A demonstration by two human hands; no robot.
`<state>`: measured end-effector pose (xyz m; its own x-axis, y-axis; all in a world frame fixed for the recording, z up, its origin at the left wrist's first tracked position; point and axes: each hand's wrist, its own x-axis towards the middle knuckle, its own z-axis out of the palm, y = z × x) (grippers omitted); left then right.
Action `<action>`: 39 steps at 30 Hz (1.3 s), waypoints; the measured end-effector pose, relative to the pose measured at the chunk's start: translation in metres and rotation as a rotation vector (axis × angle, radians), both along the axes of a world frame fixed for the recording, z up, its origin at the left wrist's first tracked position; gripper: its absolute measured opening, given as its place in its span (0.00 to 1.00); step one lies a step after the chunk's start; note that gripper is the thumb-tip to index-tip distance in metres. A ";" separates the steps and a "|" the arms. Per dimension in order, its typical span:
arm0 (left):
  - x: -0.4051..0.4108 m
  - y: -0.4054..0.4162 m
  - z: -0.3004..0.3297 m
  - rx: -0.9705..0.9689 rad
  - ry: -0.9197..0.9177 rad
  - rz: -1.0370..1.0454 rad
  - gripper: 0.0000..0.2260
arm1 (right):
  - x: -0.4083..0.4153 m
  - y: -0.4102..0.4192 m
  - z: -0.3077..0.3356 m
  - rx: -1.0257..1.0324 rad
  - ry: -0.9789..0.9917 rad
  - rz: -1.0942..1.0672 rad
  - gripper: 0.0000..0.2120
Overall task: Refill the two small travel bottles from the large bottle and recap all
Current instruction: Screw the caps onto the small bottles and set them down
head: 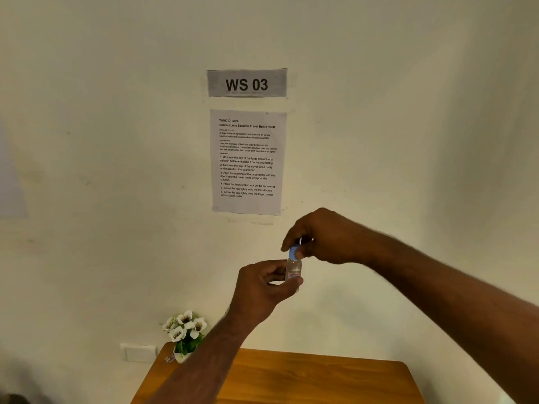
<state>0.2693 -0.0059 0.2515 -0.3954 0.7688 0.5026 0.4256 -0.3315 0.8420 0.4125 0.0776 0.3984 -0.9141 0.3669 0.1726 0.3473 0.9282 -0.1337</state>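
A small clear travel bottle (293, 269) with a red-and-blue label is held upright in the air, in front of the wall. My left hand (262, 290) grips its lower body between thumb and fingers. On the bottle's neck sits a blue cap (293, 253), and my right hand (323, 237) pinches it from above with its fingertips. Some clear liquid shows inside the bottle. The large bottle and the other travel bottle are out of view.
A wooden table (306, 374) fills the bottom of the view, far below my hands. A small pot of white flowers (185, 335) stands at its back left corner. A white wall socket (139, 351) and two paper sheets (248, 161) are on the wall.
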 end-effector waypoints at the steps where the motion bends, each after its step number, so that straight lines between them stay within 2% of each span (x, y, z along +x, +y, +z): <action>1: 0.000 0.001 -0.001 -0.001 0.000 0.006 0.12 | -0.002 -0.002 -0.003 0.058 -0.004 -0.056 0.08; 3: 0.001 0.000 -0.002 0.004 -0.012 0.012 0.12 | -0.005 -0.002 -0.007 0.192 0.001 -0.206 0.18; 5: 0.002 -0.002 -0.002 0.016 -0.034 -0.004 0.12 | -0.003 0.000 -0.005 0.194 0.065 -0.249 0.26; 6: 0.001 -0.003 -0.002 0.023 -0.035 -0.009 0.13 | -0.001 0.001 -0.002 0.113 0.108 -0.218 0.23; 8: 0.001 -0.004 -0.001 0.034 -0.037 -0.012 0.13 | 0.003 0.000 0.004 -0.065 0.127 -0.098 0.10; 10: 0.000 -0.005 -0.001 0.032 -0.035 -0.011 0.13 | 0.004 -0.001 0.006 -0.118 0.057 0.012 0.11; 19: -0.002 -0.008 -0.006 0.015 0.004 -0.015 0.13 | -0.005 -0.010 0.000 0.041 -0.006 -0.090 0.10; 27: 0.008 -0.001 0.001 0.021 -0.011 -0.055 0.11 | 0.019 -0.002 -0.008 -0.082 0.120 -0.087 0.12; 30: 0.015 0.005 0.003 0.020 -0.008 -0.097 0.11 | 0.034 0.001 -0.012 -0.117 0.174 -0.097 0.08; 33: 0.026 0.010 0.004 0.012 -0.005 -0.123 0.12 | 0.043 0.001 -0.014 -0.038 0.172 -0.138 0.03; 39: 0.044 0.018 -0.004 0.049 0.019 -0.079 0.13 | 0.044 -0.004 -0.028 0.175 0.154 -0.274 0.09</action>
<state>0.3130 0.0125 0.2476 -0.3245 0.7714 0.5473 0.4126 -0.4053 0.8158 0.4561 0.0734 0.3700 -0.7442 0.5473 0.3829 0.5745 0.8169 -0.0510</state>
